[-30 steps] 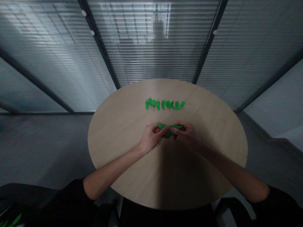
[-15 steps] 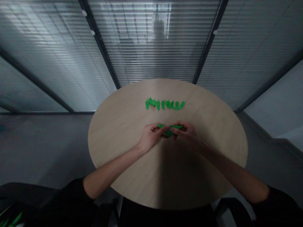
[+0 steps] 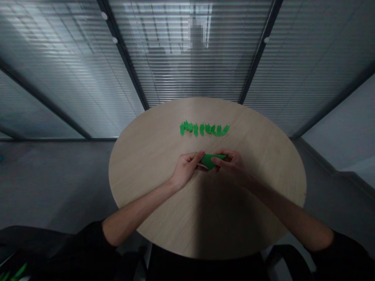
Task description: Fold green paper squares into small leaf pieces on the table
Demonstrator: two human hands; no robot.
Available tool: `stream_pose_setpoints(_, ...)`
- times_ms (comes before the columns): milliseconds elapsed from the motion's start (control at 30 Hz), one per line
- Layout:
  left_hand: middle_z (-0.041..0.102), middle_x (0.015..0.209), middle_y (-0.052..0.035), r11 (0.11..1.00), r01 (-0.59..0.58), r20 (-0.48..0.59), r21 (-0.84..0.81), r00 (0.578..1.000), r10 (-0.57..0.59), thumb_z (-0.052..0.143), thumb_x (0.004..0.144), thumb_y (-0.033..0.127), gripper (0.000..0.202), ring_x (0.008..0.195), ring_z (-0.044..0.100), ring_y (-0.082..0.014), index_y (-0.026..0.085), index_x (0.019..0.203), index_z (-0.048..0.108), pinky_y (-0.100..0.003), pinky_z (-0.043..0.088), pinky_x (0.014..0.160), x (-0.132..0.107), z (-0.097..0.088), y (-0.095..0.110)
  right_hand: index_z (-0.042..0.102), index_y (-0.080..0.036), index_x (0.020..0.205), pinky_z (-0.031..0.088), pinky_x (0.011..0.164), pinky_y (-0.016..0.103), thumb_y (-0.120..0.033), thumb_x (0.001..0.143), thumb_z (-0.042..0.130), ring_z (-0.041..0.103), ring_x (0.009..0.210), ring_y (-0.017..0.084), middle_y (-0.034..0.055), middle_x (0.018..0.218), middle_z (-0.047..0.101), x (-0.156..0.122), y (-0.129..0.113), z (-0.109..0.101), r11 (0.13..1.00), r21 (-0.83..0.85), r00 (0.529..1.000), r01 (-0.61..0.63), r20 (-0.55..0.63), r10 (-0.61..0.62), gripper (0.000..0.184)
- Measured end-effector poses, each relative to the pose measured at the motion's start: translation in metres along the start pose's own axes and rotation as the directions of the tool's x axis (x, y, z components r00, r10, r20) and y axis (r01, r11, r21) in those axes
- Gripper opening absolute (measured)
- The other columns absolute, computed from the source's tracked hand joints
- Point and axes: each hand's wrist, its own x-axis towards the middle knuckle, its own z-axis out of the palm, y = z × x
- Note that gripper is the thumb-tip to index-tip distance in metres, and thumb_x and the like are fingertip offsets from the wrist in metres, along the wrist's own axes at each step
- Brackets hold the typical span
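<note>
The left thumb has slid outward from the middle of the folded green paper (image 3: 209,160) to its left end since the earlier frame, uncovering more of the near face; the right hand (image 3: 234,163) matches its earlier place. The left hand (image 3: 184,168) pinches that left end, thumb laid over the near face and the other fingers curled behind, only the paper's thickness between them. The right hand pinches the other end the same way, its thumb pointing inward across the face and its fingers bent behind. Those hidden fingertips cannot be made out. The paper is held up over the middle of the round wooden table (image 3: 140,168). It is plain bright green, with a long, straight upper edge, narrowing downward to a blunt point between the hands and tapering to a sharp corner at the right. Toward the table's far edge, a row of small green leaf-shaped pieces (image 3: 195,130) lies on the wood, well apart from the hands.
</note>
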Motion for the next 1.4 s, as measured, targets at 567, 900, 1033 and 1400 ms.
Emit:
stream_pose_setpoints(567, 0.074, 0.069, -0.005, 0.999, 0.038, -0.014, 0.009, 0.999, -0.037, 0.089, 0.073, 0.046, 0.036, 0.059, 0.068, -0.0145, 0.013, 0.079, 0.075, -0.027, 0.058, 0.059, -0.0002, -0.0013, 0.0008, 0.073, -0.017, 0.08, 0.046, 0.048, 0.023, -0.053, 0.071, 0.087, 0.06, 0.053, 0.012, 0.0003, 0.063, 0.068, 0.002, 0.0058, -0.0025, 0.999, -0.027, 0.998, -0.021, 0.06, 0.022, 0.04)
stream_pose_setpoints(900, 0.071, 0.066, -0.0019, 1.0, 0.012, -0.107, -0.009, 0.994, -0.013, 0.089, 0.071, 0.049, 0.039, 0.058, 0.067, -0.0139, 0.014, 0.079, 0.073, -0.027, 0.059, 0.06, 0.0, -0.0013, -0.0017, 0.075, -0.017, 0.081, 0.05, 0.055, 0.025, -0.052, 0.072, 0.087, 0.063, 0.056, 0.013, 0.0014, 0.066, 0.07, 0.0012, 0.0054, -0.0014, 0.998, 0.037, 0.992, -0.054, 0.119, 0.049, 0.038)
stream_pose_setpoints(1033, 0.073, 0.067, -0.0028, 1.0, 0.023, -0.093, 0.003, 0.995, -0.022, 0.09, 0.069, 0.048, 0.039, 0.057, 0.068, -0.0137, 0.014, 0.079, 0.074, -0.025, 0.058, 0.058, 0.0006, -0.0028, 0.0006, 0.074, -0.017, 0.077, 0.049, 0.055, 0.024, -0.051, 0.076, 0.085, 0.061, 0.056, 0.012, 0.0012, 0.066, 0.069, 0.001, 0.0067, -0.0012, 0.999, 0.02, 0.992, -0.027, 0.123, 0.024, 0.036)
stream_pose_setpoints(1400, 0.074, 0.069, -0.0043, 0.996, 0.062, -0.077, 0.059, 0.995, -0.057, 0.088, 0.071, 0.04, 0.029, 0.058, 0.066, -0.0131, 0.014, 0.076, 0.078, -0.024, 0.056, 0.056, 0.0011, -0.0034, 0.0038, 0.072, -0.018, 0.08, 0.046, 0.051, 0.023, -0.053, 0.078, 0.083, 0.06, 0.057, 0.012, 0.0002, 0.065, 0.068, -0.0006, 0.0054, -0.0009, 0.997, -0.081, 0.987, -0.004, 0.162, 0.017, 0.036)
